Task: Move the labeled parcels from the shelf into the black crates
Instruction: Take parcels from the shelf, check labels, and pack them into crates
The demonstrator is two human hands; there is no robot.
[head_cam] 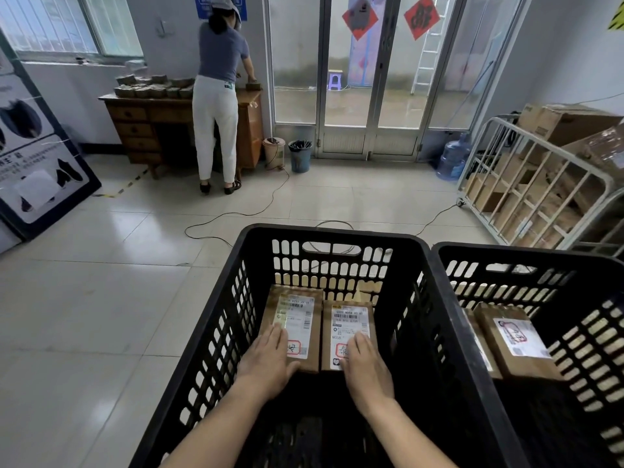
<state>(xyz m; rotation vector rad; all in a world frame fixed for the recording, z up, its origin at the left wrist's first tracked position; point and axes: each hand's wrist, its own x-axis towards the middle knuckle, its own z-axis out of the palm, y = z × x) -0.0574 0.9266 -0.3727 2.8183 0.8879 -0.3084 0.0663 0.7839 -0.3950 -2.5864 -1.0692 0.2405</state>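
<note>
Head view: left hand (pixel 266 363) and right hand (pixel 366 369), fingers (pixel 276 334) straight, rest on two stiff, likely light parcels (pixel 349 319) in crate (pixel 337 233); side edges suit gripping

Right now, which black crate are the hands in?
The left crate: left hand and right hand rest on its parcels. The right crate holds untouched parcels.

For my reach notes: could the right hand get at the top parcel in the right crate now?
Probably yes: that parcel lies uncovered in the open right crate; the right hand need only lift across.
</note>
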